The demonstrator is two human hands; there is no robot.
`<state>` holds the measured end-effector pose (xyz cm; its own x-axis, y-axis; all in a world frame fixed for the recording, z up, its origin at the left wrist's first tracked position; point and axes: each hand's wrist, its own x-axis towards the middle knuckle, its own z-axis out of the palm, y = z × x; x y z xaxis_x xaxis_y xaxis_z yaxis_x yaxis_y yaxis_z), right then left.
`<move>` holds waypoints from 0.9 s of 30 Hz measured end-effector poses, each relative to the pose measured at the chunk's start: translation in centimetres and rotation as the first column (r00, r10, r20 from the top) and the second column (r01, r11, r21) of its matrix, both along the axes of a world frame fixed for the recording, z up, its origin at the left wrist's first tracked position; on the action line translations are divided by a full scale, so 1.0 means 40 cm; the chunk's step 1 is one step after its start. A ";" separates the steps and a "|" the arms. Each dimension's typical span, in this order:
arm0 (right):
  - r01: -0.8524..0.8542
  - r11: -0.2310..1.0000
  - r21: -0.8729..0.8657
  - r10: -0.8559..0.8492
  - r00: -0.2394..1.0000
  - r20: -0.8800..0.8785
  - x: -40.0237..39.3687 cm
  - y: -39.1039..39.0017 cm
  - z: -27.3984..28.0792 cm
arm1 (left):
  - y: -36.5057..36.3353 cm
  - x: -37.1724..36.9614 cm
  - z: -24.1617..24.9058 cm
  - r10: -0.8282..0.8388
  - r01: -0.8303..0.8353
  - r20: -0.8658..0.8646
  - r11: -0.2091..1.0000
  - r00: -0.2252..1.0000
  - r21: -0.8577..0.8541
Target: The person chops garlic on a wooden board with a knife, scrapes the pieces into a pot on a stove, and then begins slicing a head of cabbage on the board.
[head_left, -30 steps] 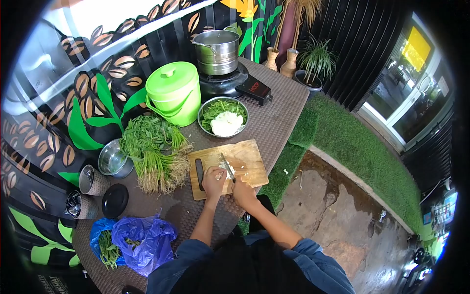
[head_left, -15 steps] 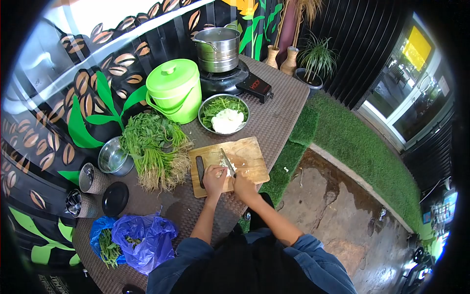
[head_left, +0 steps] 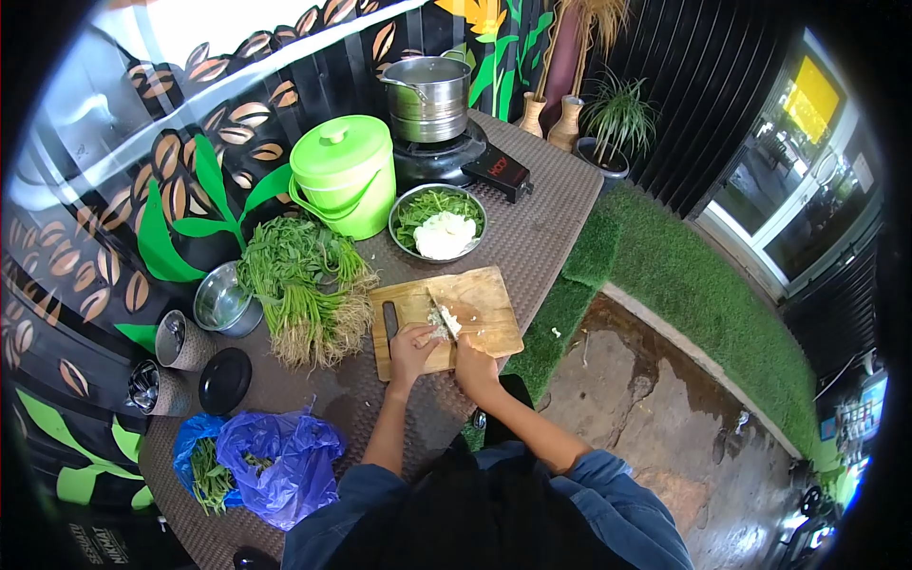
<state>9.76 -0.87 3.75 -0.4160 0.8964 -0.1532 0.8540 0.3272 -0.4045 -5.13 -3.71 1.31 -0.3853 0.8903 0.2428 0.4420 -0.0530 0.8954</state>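
Observation:
A wooden cutting board with a handle slot lies near the table's edge, small white chopped pieces scattered on it. In my right hand is a kitchen knife, its blade lying over the board beside the pieces and pointing away from me. My left hand rests on the board's left part, fingers curled and thumb drawn in beside the chopped pieces. Whatever its fingertips pinch is too small to make out.
Beyond the board stand a bowl of greens with a white heap, a green lidded bucket and a steel pot on a stove. Leafy greens with roots, a metal bowl and blue plastic bags lie left.
My left hand has shifted slightly left and back from the blade. The knife has turned a little, and more of the white pieces show beside it.

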 end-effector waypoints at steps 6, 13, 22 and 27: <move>-0.007 0.999 -0.054 0.004 0.998 -0.061 -0.002 0.023 0.031 | 0.001 -0.012 -0.020 -0.067 0.067 0.055 0.998 0.996 0.009; 0.084 0.994 -0.076 -0.090 0.992 -0.086 -0.019 -0.045 0.000 | 0.001 0.017 -0.025 0.050 -0.043 -0.044 0.989 0.998 0.145; 0.037 0.996 -0.076 -0.043 0.996 -0.082 -0.002 -0.013 0.019 | -0.002 0.017 -0.022 0.042 -0.036 -0.056 0.994 0.998 0.103; 0.091 0.996 0.008 -0.090 0.993 -0.072 -0.028 -0.017 -0.055 | 0.004 0.022 -0.021 0.045 -0.033 -0.065 0.986 0.997 0.165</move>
